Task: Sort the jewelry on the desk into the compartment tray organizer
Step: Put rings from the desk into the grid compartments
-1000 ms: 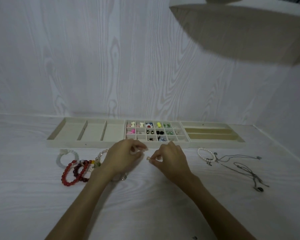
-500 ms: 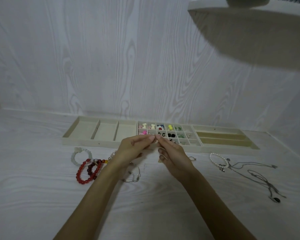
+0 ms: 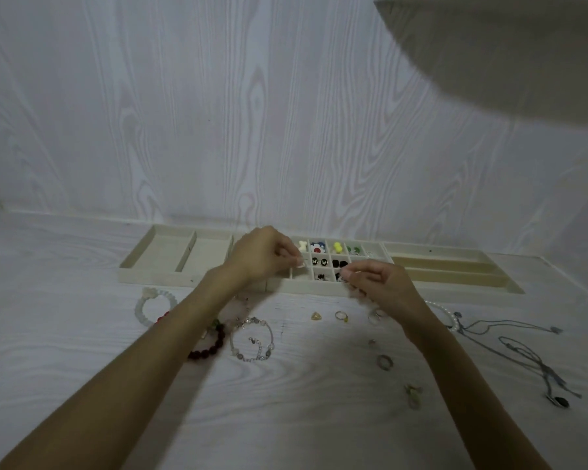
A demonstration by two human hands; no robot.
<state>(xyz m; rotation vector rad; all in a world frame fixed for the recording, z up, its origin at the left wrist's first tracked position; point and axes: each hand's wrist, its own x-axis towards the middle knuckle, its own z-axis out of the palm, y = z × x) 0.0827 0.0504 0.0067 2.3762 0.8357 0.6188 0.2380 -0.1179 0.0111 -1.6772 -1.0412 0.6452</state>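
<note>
Tray point(image 3: 157, 276) lies along the wall, beyond both hands. Its middle grid of small cells is partly filled: bone, flower, yellow and green studs in the back row, dark butterfly pairs behind the fingertips. The wide cells behind the left wrist and the long slots beyond the right hand look bare. So earrings are mostly in; bracelets, rings and necklaces are all still out on the desk point(image 3: 82, 385).

Left hand point(image 3: 262, 256) hovers over the grid, fingers curled with thumb and forefinger pinched; whatever it holds is too small to make out. Right hand point(image 3: 377, 283) hangs over the grid's near edge, fingers curled, tips pinched on a tiny pale piece, probably an earring.

Still loose: red bracelet point(image 3: 211, 347) and pale bracelet point(image 3: 143, 310) beside and under the left forearm, chain bracelet point(image 3: 252, 340) just right of that arm, rings point(image 3: 340, 315) between the two arms, more rings point(image 3: 384, 362) beside the right forearm, pearl strand point(image 3: 450, 317) and necklaces point(image 3: 523, 351) out past the right wrist.

Against half a second ago: the hands were touching tip to tip at the tray's near edge; now they've split, left gone forward over the grid, right shifted right. View has tilted too, so more rings show near the right arm.
</note>
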